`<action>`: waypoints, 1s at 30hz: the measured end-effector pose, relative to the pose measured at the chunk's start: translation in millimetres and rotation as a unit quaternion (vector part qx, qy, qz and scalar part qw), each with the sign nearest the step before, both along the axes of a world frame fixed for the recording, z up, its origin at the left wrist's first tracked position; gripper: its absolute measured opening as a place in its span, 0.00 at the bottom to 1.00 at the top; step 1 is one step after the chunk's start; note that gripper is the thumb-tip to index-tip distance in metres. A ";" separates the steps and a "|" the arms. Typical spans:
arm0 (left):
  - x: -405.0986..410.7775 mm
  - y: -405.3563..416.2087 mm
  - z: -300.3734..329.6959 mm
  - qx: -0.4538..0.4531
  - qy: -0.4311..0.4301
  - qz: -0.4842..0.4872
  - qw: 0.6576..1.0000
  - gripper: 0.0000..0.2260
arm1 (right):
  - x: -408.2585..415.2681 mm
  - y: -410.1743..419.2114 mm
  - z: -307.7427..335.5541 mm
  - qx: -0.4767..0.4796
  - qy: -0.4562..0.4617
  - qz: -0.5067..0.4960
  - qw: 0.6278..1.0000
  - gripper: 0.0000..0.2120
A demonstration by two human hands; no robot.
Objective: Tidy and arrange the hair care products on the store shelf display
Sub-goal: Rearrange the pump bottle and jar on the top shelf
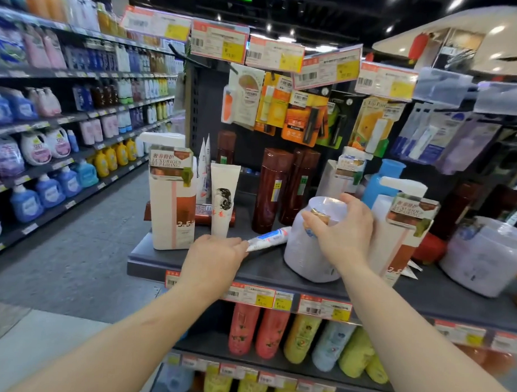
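White tube (269, 238) lies flat on the shelf (260, 269), its near end at the left hand (217, 253), whose curled grip seems to pinch it; its long axis slants up-right toward the pale jar (308, 250), which the right hand (342, 228) clasps from above

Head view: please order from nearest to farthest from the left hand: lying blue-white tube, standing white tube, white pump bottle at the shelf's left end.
From the left hand:
1. Lying blue-white tube, at its fingertips, right.
2. Standing white tube, just behind.
3. White pump bottle, back left.
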State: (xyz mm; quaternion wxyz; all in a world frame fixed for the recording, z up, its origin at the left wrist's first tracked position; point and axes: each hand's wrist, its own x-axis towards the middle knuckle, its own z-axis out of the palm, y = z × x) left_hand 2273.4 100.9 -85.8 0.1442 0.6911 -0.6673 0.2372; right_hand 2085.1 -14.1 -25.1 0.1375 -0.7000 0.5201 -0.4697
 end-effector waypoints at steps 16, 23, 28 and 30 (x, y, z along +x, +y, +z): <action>-2.7 15.9 19.1 0.131 0.108 0.002 0.985 0.15 | -9.7 40.1 -22.8 -0.113 0.122 0.043 0.985 0.33; 18.2 61.9 22.2 -0.064 0.250 -0.013 0.966 0.13 | -4.9 89.9 -60.2 -0.101 0.043 0.107 0.988 0.28; 14.0 67.5 22.2 -0.078 0.261 -0.025 0.962 0.09 | -4.1 103.4 -67.0 -0.068 0.028 0.111 0.991 0.26; 10.2 66.5 23.4 -0.080 0.265 -0.042 0.960 0.09 | -6.1 108.5 -65.5 -0.052 0.021 0.113 0.992 0.26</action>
